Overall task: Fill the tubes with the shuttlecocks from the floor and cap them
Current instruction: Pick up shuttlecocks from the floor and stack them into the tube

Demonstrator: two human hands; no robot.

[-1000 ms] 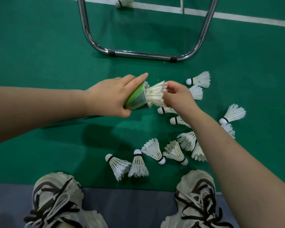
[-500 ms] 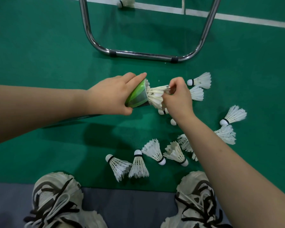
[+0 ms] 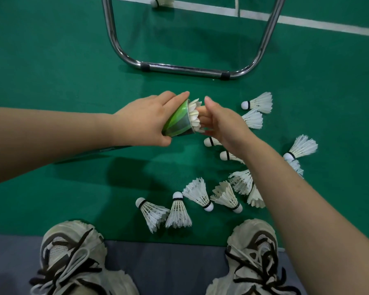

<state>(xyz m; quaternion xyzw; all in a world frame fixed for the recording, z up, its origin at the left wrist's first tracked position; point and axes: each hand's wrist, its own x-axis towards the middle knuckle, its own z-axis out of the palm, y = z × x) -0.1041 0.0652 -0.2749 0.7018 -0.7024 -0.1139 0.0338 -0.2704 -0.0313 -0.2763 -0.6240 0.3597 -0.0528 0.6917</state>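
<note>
**Hands meet at the tube mouth, shuttlecock sunk deeper**

Half a second ago the right hand pinched the feather rim, and much of the skirt stood out of the tube. Now only a short ruff of feathers shows past the rim, and the pinch has given way to a push. The left hand has kept both its place and its hold.

The left hand [image 3: 145,122] wraps the green tube [image 3: 179,121] right at its open end, with the fingers curled over the top and the thumb underneath. The rest of the tube runs back under the left forearm. The shuttlecock [image 3: 194,114] sits in the mouth, between the two hands, with its feathers facing right. The right hand [image 3: 224,124] touches it, fingers reaching out fairly straight with the tips pressed into the feathers. Its thumb is lifted clear above.

Loose shuttlecocks lie on the green floor [image 3: 51,60]. A row of four [image 3: 178,211] lies below the hands, near the shoes [image 3: 70,258]. Two cork ends [image 3: 210,142] peek out from under the right wrist. Two more shuttlecocks [image 3: 258,102] lie just right of the right hand. Another [image 3: 301,146] lies past the right forearm, which partly covers a few others. A metal frame [image 3: 185,69] stands on the floor beyond the hands.
</note>
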